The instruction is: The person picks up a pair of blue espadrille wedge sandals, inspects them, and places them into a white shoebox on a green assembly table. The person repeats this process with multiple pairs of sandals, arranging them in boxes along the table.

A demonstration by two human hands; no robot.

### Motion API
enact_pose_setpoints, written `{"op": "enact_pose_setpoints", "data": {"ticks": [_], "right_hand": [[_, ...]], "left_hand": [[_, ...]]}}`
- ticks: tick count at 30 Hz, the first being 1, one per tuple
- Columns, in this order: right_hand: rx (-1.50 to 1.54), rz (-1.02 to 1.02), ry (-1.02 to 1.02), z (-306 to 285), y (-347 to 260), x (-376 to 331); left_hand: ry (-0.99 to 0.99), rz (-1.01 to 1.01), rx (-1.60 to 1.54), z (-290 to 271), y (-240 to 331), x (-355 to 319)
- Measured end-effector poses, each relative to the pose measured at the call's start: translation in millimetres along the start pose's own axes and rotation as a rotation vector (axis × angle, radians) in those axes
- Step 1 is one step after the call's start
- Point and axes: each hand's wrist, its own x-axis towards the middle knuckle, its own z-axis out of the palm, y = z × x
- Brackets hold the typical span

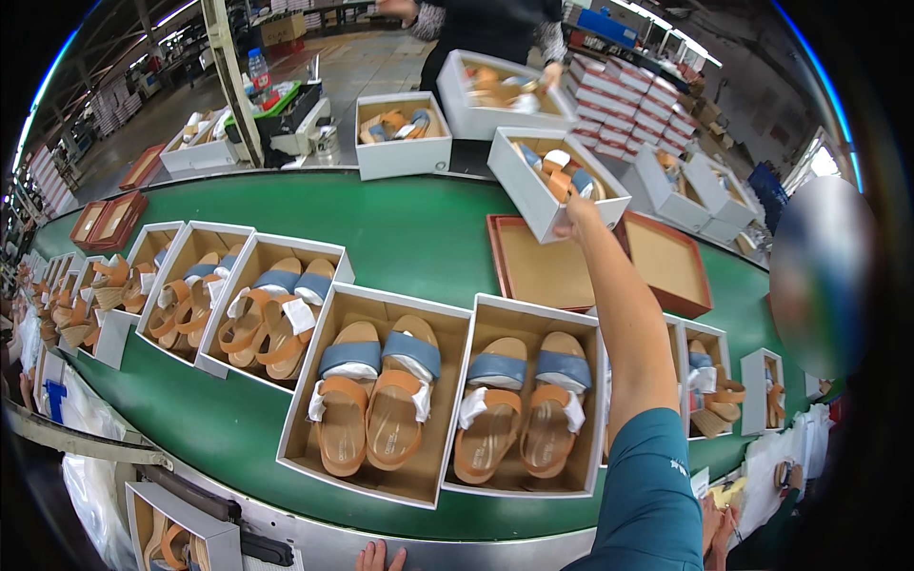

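My right hand (574, 211) is stretched far across the green belt (409, 228), fingers pinching the near rim of a tilted white box (533, 190) of sandals, probably to keep it level. My left hand (379, 558) rests at the belt edge, fingers spread.

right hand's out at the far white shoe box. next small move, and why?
Probably slide the white box clear of the belt's far edge. The right hand grips its near rim; the box sits tilted, half off the green belt toward the far table. The left hand rests at the near edge.
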Motion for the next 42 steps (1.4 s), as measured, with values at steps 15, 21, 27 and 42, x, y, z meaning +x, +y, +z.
{"op": "enact_pose_setpoints", "data": {"ticks": [15, 21, 27, 42], "right_hand": [[-0.288, -0.623, -0.428, 25.0, 18.3, -86.4], [-0.534, -0.832, -0.082, -125.9, 29.7, -202.0], [-1.148, -0.683, 0.576, -386.9, 30.8, -241.6], [-0.876, -0.006, 0.351, -477.8, 75.3, -209.8]], "left_hand": [[-0.026, 0.027, 0.102, -6.8, -6.9, 7.5], [-0.048, -0.034, 0.113, -13.2, 20.4, 8.2], [0.01, 0.037, 0.138, -6.1, 6.4, -1.5], [0.007, 0.035, 0.129, -4.9, -5.2, -5.4]]}}
